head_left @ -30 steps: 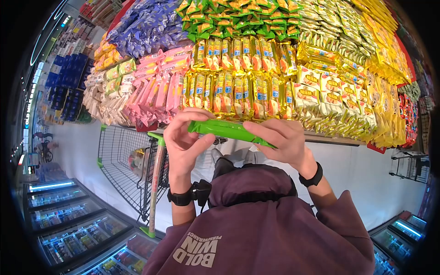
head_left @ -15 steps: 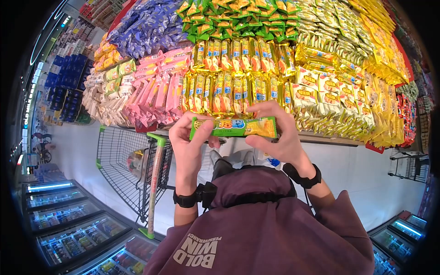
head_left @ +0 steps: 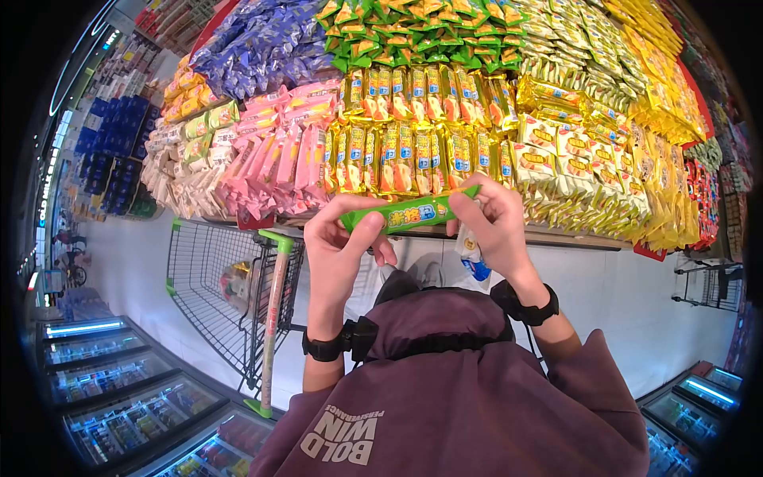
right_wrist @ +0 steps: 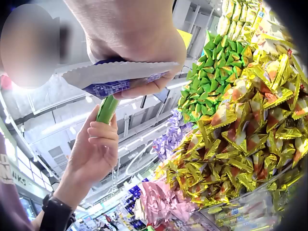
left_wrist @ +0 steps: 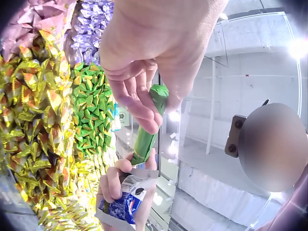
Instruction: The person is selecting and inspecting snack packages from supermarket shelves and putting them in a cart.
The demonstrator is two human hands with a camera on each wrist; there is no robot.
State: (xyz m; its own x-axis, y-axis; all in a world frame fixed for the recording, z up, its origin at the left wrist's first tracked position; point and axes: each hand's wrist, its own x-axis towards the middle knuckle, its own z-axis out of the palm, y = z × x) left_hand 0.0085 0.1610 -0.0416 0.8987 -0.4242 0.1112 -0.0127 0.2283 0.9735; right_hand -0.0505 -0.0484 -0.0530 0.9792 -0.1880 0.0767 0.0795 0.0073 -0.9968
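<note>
A slim green snack packet [head_left: 409, 213] with printed lettering is held between both hands, its right end a little higher in the head view. My left hand [head_left: 338, 246] pinches its left end, thumb on the near face. At the other end, my right hand [head_left: 494, 226] grips the packet with the thumb over it. That right hand also holds a blue-and-white packet [head_left: 474, 264], which hangs below its fingers. The left wrist view shows this second packet [left_wrist: 126, 202] against the right palm; in the right wrist view its pale crimped edge [right_wrist: 115, 72] hides part of the fingers.
Just beyond the hands, a display holds gold packets [head_left: 397, 155], pink packets [head_left: 274, 163], green packets [head_left: 421, 36] and white-and-yellow packets [head_left: 572, 163]. A shopping cart [head_left: 211, 270] with something inside stands at the left. Glass-topped freezers [head_left: 143, 405] line the lower left.
The green packet has rolled from a plain side to its printed face, then tilted with its right end up. My right thumb has moved onto it, and the blue-and-white packet shows more below that hand.
</note>
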